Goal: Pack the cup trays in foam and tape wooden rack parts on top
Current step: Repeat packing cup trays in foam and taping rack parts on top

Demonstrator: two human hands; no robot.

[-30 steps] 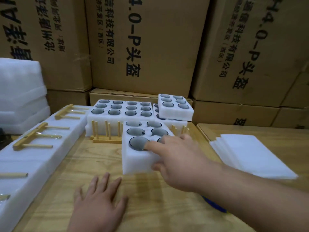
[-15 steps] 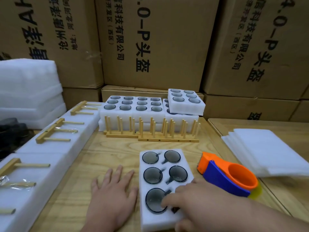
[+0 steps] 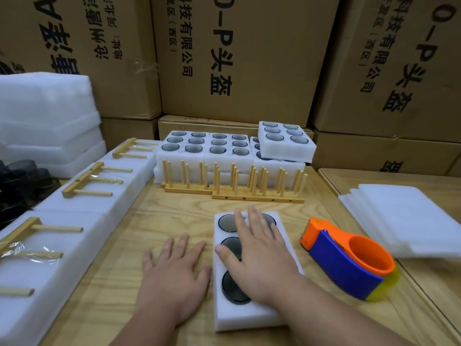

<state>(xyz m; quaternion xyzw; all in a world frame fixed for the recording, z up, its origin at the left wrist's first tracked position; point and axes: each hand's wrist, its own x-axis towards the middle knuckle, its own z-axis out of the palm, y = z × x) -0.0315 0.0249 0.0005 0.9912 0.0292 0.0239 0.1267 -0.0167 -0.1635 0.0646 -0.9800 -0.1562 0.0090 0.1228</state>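
Two hands down on the tabletop (image 3: 174, 216). Right hand (image 3: 259, 255) lies flat on the near cup tray (image 3: 249, 313), fingers straight and spread over the dark cups, pressing rather than clasping; a second ago the same hand was reaching to this tray far back by the stack, half a second ago it was dragging it in, fingers hooked at a cup hole. So the tray has come forward to the near edge, its long side running away from the person, and the grip has gone from hooked to released and flat. Left hand (image 3: 174, 268) rests palm down on the bare wood just beside the tray's left wall, nothing in it, same spot as before. Tape dispenser (image 3: 349, 260), orange and blue, sits near the tray's right side. Foam sheets (image 3: 409, 221) are stacked further right; wooden rack parts (image 3: 234, 183) stand upright behind, before the remaining trays (image 3: 224, 151). Finished foam blocks (image 3: 74, 231) with taped pegs line the left. My reading: fetching is done; covering this tray in foam comes next.
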